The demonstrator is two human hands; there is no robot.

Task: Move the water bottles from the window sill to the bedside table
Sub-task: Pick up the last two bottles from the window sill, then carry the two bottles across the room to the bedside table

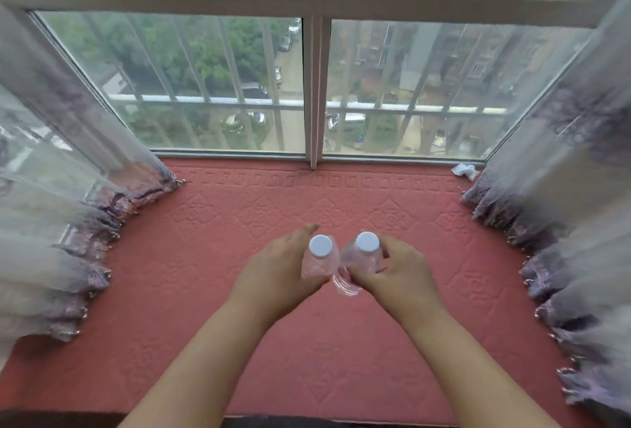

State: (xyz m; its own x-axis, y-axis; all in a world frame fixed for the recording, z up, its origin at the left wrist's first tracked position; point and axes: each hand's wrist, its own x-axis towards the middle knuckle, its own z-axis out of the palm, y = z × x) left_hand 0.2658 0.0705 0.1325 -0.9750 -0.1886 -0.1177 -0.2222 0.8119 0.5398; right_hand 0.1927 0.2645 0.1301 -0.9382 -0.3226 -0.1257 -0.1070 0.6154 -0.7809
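Two clear plastic water bottles with white caps stand side by side on the red quilted mat [211, 291] of the window sill. My left hand [280, 270] wraps around the left bottle [321, 253]. My right hand [396, 267] grips the right bottle [363, 250]. The two bottles touch each other near their bases. My fingers hide most of both bottle bodies. The bedside table is not in view.
Sheer curtains with purple trim hang at the left [68, 223] and right [563, 216] ends of the sill. The barred window [312, 93] closes off the far side. A crumpled white tissue [464, 171] lies in the far right corner.
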